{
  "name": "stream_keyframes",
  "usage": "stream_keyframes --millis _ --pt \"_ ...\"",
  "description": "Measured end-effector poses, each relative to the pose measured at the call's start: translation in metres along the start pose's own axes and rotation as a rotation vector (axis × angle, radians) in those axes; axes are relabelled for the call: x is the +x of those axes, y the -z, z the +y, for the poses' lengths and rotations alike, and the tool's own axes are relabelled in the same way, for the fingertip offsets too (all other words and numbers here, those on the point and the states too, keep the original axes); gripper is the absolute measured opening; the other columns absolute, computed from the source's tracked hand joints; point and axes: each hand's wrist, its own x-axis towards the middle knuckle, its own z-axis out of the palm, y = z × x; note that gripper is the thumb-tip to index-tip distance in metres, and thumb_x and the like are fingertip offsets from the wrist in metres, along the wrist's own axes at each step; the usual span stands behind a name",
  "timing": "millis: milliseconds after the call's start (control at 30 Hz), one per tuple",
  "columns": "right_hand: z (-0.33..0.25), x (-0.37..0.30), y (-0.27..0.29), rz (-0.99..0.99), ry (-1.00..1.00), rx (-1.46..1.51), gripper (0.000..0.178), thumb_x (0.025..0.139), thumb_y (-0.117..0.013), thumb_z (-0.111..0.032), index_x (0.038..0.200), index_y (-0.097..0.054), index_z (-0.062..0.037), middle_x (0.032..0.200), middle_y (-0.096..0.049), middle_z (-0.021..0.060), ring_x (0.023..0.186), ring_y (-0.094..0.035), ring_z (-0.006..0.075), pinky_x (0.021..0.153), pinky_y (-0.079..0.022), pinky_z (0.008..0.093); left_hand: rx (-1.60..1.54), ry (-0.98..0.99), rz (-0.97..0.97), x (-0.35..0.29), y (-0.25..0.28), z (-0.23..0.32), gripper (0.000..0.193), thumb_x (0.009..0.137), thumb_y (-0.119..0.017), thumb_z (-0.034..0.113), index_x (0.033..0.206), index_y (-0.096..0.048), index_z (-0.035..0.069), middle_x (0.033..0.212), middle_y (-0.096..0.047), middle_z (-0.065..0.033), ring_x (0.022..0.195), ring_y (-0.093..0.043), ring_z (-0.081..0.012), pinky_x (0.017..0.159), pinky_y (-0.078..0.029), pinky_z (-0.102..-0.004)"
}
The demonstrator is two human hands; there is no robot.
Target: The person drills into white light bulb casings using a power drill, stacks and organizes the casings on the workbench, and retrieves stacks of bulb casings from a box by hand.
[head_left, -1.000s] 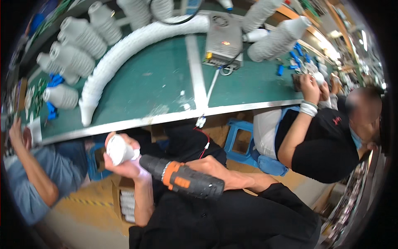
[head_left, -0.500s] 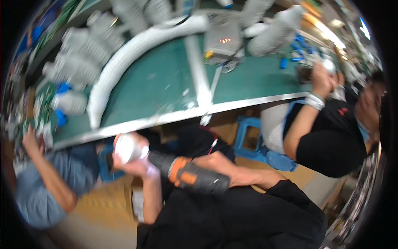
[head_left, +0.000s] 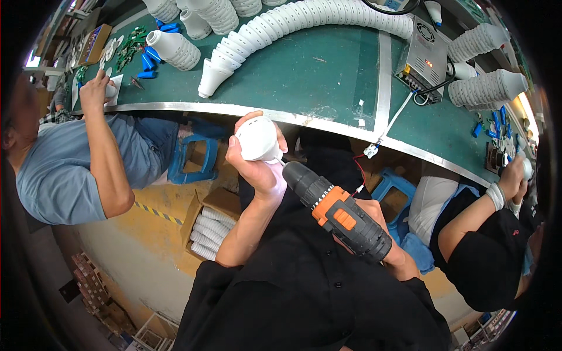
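Observation:
Closed around a white plastic cup-shaped housing (head_left: 257, 139), my left hand (head_left: 264, 178) keeps it up just off the table's front edge. Its rounded, slotted end shows. A black and orange cordless drill (head_left: 342, 217) is gripped in my right hand (head_left: 374, 212), whose fingers are mostly hidden behind the drill body. The drill slants up and left, its thin bit reaching the underside of the housing beside my left palm. Light glows on that palm near the bit. Whether the bit sits in a screw cannot be made out.
On the green table (head_left: 304, 70) lies a long curved row of nested white housings (head_left: 257, 35), beside a metal power supply (head_left: 422, 55) with wires. A person in blue (head_left: 70, 164) sits left, another in black (head_left: 474, 245) right. An open carton (head_left: 196, 225) holds more white housings.
The view has swung and sharpened from blur. In the picture, the housing and my left hand sit farther right and higher; the drill has shifted right and tilts more steeply. Both stay held.

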Motion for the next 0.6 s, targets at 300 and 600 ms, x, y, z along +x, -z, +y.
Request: stream_keyframes --millis 300,600 --pt "0.0041 -0.0002 -0.003 0.03 0.025 -0.007 0.018 0.076 -0.073 -0.003 0.087 -0.062 0.0064 0.075 -0.062 0.015 0.063 -0.067 0.03 0.057 -0.052 0.0338 -0.005 -0.004 -0.025 0.0009 -0.0027 -0.0012 0.061 0.098 -0.026 0.047 0.121 -0.057 0.0 0.078 -0.061 -0.015 0.058 -0.057 -0.0232 0.051 -0.046 -0.0333" --pt "0.0003 0.002 -0.0024 0.037 0.007 -0.005 0.019 0.076 -0.073 -0.005 0.088 -0.062 0.0061 0.075 -0.062 0.0159 0.063 -0.066 0.0304 0.056 -0.051 0.0344 -0.031 0.02 -0.021 0.0 -0.0013 -0.0003 0.06 0.098 -0.027 0.047 0.12 -0.057 0.0 0.077 -0.06 -0.0149 0.058 -0.057 -0.0234 0.051 -0.046 -0.0332"
